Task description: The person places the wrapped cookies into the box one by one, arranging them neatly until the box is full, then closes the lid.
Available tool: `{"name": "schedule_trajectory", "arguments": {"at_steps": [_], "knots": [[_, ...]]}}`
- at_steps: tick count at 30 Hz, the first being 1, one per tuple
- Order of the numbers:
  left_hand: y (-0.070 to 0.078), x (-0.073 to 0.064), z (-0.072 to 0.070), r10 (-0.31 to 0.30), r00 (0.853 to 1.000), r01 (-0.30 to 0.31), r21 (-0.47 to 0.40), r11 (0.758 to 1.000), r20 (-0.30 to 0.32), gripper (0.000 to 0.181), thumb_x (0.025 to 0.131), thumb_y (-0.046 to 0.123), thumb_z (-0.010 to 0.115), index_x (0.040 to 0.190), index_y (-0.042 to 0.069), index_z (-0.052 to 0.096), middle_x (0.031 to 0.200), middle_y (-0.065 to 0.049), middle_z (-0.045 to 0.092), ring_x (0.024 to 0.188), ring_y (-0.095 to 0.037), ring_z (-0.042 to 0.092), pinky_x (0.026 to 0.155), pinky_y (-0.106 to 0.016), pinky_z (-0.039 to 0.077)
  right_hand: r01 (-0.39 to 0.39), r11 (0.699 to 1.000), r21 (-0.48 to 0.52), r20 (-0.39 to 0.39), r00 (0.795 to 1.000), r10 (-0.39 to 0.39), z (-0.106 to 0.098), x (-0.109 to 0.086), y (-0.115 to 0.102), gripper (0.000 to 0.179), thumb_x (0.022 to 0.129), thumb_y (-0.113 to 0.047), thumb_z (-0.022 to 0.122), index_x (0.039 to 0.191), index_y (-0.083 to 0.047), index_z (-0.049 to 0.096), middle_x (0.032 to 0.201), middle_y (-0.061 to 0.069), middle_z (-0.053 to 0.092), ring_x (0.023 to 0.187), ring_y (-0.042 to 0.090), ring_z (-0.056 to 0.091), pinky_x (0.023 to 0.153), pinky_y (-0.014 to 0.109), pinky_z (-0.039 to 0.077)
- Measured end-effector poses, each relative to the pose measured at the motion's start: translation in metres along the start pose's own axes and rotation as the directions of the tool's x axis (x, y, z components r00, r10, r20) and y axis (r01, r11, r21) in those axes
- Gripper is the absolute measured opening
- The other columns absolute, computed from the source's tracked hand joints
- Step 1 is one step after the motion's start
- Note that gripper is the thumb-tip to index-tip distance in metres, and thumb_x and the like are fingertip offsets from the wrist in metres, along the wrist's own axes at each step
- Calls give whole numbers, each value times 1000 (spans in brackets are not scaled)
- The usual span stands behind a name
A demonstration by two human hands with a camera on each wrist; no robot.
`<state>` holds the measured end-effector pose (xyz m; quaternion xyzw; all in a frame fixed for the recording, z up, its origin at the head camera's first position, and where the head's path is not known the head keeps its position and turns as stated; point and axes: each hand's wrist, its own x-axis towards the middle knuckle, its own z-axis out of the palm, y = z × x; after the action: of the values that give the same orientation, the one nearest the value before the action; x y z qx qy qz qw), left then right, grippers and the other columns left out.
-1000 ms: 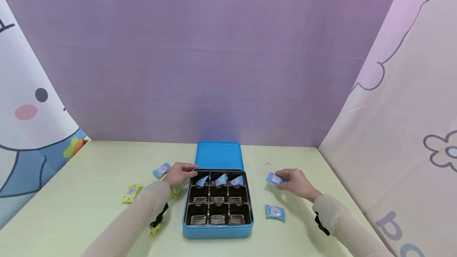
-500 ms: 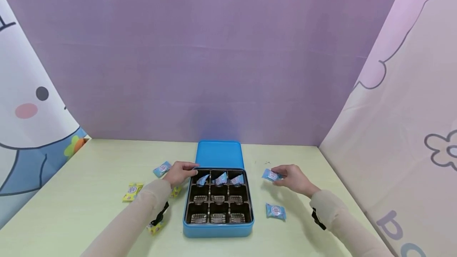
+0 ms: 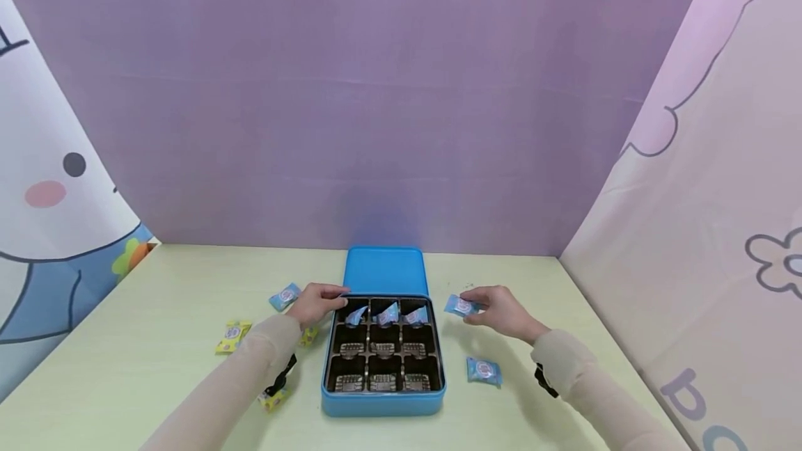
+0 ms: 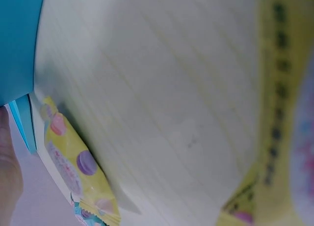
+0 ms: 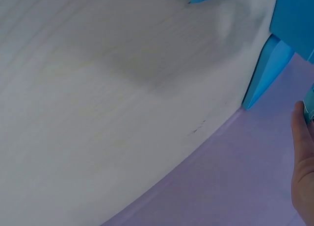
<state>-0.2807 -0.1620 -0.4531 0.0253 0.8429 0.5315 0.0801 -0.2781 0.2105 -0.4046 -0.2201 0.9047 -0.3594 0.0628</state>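
We have the blue tin (image 3: 383, 406) standing on the pale wood-grain table (image 3: 175, 381); we take it as the centre of our clock, with twelve pointing away from us. Its blue lid (image 3: 385, 270) is opened back at twelve. Inside, the black divided tray (image 3: 383, 356) has three rows of three compartments: each one in the far row holds a tilted blue-wrapped packet (image 3: 386, 314), while the middle and near rows show their ridged floors.

At two o'clock, our right hand (image 3: 499, 313) pinches the held blue packet (image 3: 460, 305) between thumb and fingers, which are parted only by the packet. It is clear of the table, near the tin but apart from it.

Our left hand (image 3: 316, 305) is at the tin's eleven o'clock corner, thumb and fingers closed lightly on the rim; its wrist view catches only a part of it.

One loose blue packet (image 3: 484, 372) lies just past three; another blue packet (image 3: 285, 296) lies at ten, just beside our left hand. We see a yellow macaron-printed packet (image 4: 81, 167) partly hidden by our left wrist between nine and ten, a second yellow packet (image 3: 232, 337) at nine, and a third yellow packet (image 3: 273, 399) at eight, partly behind our beige sleeve (image 3: 225, 385).
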Motion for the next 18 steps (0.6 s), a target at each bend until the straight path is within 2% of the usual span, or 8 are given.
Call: {"name": "schedule_trajectory", "arguments": {"at_steps": [12,18], "knots": [[1,0,-1,-12,1000,12,1,1000,-10,30,90,14,58,119,7,62,128,-18,54,121,-36,47,97,-49,42,10,999,32,42,999,-11,7,9,-21,44,79,-15,72,121,-7,60,120,12,61,111,26,58,94,41,47],[3,-2,-1,6,1000,-5,-16,1000,13,32,90,13,58,121,6,61,130,-19,52,122,-37,46,96,-48,43,32,999,10,50,998,-32,8,14,-30,46,80,-17,71,122,-8,59,122,10,60,113,25,56,95,40,47]]}}
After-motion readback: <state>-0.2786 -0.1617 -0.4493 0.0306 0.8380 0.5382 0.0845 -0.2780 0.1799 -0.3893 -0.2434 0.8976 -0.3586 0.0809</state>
